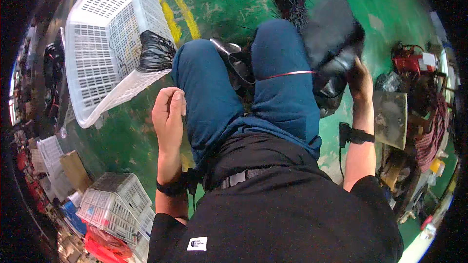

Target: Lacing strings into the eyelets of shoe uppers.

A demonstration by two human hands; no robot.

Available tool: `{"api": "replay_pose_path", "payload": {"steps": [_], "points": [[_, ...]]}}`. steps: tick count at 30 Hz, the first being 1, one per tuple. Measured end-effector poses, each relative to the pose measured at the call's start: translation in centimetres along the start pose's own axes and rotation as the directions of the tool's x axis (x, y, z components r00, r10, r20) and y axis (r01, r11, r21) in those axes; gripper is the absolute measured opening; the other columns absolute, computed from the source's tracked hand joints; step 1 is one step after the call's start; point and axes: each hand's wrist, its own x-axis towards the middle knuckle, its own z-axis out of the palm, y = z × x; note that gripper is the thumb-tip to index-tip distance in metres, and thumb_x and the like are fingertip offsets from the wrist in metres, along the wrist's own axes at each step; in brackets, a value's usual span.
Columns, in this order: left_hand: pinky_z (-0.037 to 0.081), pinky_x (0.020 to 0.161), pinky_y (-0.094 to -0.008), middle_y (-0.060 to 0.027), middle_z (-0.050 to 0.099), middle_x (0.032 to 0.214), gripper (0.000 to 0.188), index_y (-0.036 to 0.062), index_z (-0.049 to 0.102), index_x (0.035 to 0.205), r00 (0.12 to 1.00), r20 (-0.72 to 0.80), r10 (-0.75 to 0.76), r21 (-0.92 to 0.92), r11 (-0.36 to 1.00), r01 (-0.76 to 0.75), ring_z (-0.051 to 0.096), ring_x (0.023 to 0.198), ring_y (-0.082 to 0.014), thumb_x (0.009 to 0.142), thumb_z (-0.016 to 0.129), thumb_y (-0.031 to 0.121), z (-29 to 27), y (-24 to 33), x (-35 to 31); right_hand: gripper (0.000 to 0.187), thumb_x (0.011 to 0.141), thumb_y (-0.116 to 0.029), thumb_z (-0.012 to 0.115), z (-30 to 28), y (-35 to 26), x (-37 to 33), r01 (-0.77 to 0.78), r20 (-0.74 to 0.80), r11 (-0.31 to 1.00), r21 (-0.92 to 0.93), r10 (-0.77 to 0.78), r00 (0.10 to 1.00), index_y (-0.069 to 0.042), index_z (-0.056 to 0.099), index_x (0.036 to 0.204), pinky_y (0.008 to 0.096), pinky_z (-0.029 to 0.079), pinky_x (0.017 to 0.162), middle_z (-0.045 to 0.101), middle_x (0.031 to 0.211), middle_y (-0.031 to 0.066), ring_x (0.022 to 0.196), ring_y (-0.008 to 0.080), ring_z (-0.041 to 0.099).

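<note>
the person is sitting with knees in blue trousers (282, 83) raised over a worn green painted floor (234, 9). the right hand (360, 79) is reaching out past the right knee and is closing on the edge of a dark, glossy black moulded piece (336, 68), which is lying low beside the right knee, just above the floor; the fingers are hidden behind it, so i cannot tell how firmly they are pinching. a thin red cord (287, 74) is running taut across the right knee toward that piece. the left hand (168, 114) is hanging loosely curled beside the left knee, holding nothing that shows.

a white perforated plastic basket (105, 44) is tilting on the floor to the left, with a bundle of black cords (156, 51) hanging over its rim.

risks, as i judge them: the red cord is lying stretched over the leg, so any pull on the black piece could be snagging it or dragging it off the knee. the one-handed, edge-only hold is looking weak, and the piece could be slipping onto the floor. the tilted basket could be tipping if the left knee is bumping it.
</note>
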Motion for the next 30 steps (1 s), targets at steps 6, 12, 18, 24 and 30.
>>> {"api": "replay_pose_path", "payload": {"steps": [6, 12, 18, 24, 30], "points": [[0.036, 0.057, -0.0212, 0.003, 0.052, 0.073, 0.015, 0.002, 0.063, 0.094, 0.999, -0.043, -0.024, -0.04, 0.999, 0.022, 0.045, 0.063, -0.004, 0.103, 0.057, 0.012, -0.6, -0.9, 0.2, 0.041, 0.091, -0.033, 0.075, -22.6, 13.9, -3.7, -0.519, -0.706, 0.84, -0.158, 0.272, 0.654, 0.004, 0.07, 0.107, 0.043, 0.051, 0.06, 0.07, 0.087, 0.0105, 0.076, 0.0216, 0.065], [0.038, 0.056, -0.0222, 0.0021, 0.056, 0.073, 0.008, 0.0012, 0.065, 0.092, 0.998, -0.024, 0.055, 0.097, 0.994, -0.053, 0.048, 0.063, -0.0049, 0.098, 0.064, 0.007, 0.4, -2.3, 2.1, 0.04, 0.094, -0.036, 0.059, -22.4, 2.1, -3.0, -0.364, -0.377, 0.288, -0.886, 0.01, 0.926, -0.002, 0.071, 0.111, 0.0422, 0.053, 0.086, 0.072, 0.105, 0.0154, 0.1, 0.0296, 0.069], [0.043, 0.058, -0.0263, -0.0058, 0.06, 0.074, 0.005, -0.0001, 0.067, 0.089, 0.945, -0.102, 0.31, 0.339, 0.904, -0.26, 0.052, 0.061, -0.0102, 0.092, 0.068, 0.004, -0.1, -4.1, 2.6, 0.031, 0.096, -0.021, 0.063, -5.0, -10.5, -2.9, 0.051, -0.201, 0.445, -0.894, -0.499, 0.843, -0.005, 0.068, 0.121, 0.035, 0.046, 0.101, 0.07, 0.12, 0.0119, 0.113, 0.0251, 0.065], [0.044, 0.057, -0.0277, -0.0063, 0.061, 0.074, 0.003, 0.0013, 0.066, 0.089, 0.911, -0.102, 0.401, 0.406, 0.853, -0.329, 0.054, 0.06, -0.0135, 0.091, 0.068, 0.002, 0.0, -2.7, 1.2, 0.029, 0.094, -0.022, 0.067, 10.3, -11.0, -3.6, 0.392, 0.315, 0.418, -0.82, -0.244, 0.917, -0.008, 0.069, 0.118, 0.0368, 0.052, 0.094, 0.07, 0.116, 0.0122, 0.108, 0.0269, 0.067], [0.044, 0.054, -0.0291, -0.006, 0.061, 0.073, 0.004, 0.0035, 0.066, 0.087, 0.888, -0.036, 0.459, 0.453, 0.799, -0.394, 0.055, 0.057, -0.016, 0.088, 0.069, 0.001, 1.0, -0.1, -0.4, 0.058, 0.083, -0.025, 0.074, 20.1, -2.9, -0.9, 0.715, 0.661, -0.057, -0.696, 0.338, 0.67, -0.007, 0.056, 0.134, 0.0443, 0.055, 0.089, 0.063, 0.126, 0.0191, 0.11, 0.0353, 0.065]]}}
